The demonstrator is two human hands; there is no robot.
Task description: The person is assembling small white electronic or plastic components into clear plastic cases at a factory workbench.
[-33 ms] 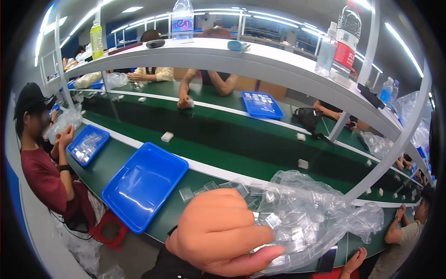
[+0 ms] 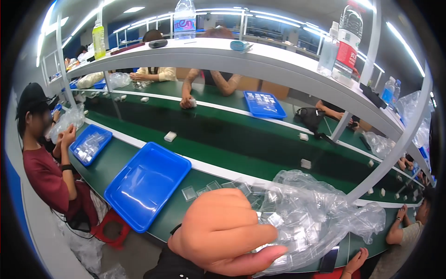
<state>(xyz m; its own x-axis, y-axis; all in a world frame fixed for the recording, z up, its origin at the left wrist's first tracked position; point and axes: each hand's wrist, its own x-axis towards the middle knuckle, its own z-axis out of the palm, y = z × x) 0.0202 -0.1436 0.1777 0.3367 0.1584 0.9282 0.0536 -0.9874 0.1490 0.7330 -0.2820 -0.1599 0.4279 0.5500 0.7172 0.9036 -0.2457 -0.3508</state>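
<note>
My left hand [image 2: 227, 232] comes in from the lower edge in a black sleeve, its back turned up. The fingers are curled in and the thumb lies alongside them; anything inside the grip is hidden. Just beyond and right of it lies a clear plastic bag [image 2: 325, 193], bunched open, with many small clear plastic cases [image 2: 297, 235] in and around it. Several loose clear cases [image 2: 189, 193] lie on the green table past my knuckles. To the left of the hand sits a blue tray [image 2: 147, 186] with nothing in it. My right hand is out of view.
A green conveyor belt [image 2: 232, 139] runs beyond the table, carrying small white pieces [image 2: 170, 136]. Above stands a white shelf [image 2: 204, 50] with bottles. A co-worker [image 2: 46, 162] sits left near a smaller blue tray [image 2: 91, 145]; another person's hand [image 2: 357, 262] and a phone [image 2: 329, 260] are right.
</note>
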